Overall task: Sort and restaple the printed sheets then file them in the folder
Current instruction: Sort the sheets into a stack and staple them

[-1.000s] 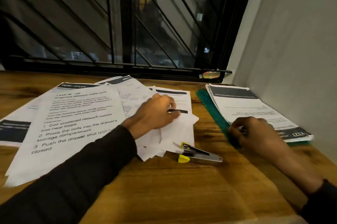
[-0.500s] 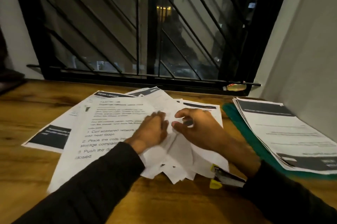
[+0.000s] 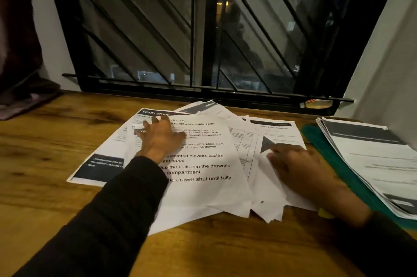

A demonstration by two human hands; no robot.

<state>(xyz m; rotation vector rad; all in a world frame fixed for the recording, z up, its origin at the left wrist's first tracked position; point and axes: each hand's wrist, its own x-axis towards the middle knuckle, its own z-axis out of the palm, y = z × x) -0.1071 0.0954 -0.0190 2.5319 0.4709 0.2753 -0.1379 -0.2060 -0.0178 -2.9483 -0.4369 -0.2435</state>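
Wooden desk (image 3: 56, 186): left hand (image 3: 161, 139) spread flat and right hand (image 3: 295, 161) open, both pressing loose printed sheets (image 3: 203, 186)

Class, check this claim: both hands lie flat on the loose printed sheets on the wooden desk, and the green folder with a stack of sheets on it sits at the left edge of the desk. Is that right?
One detail is wrong. The head view shows the green folder, with its stack of sheets, at the right side of the wooden desk, not the left. The left hand and right hand do lie flat on the loose printed sheets.

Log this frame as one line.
stage: sorting | left hand: flat on loose sheets | right hand: pressing sheets | folder: holds stack
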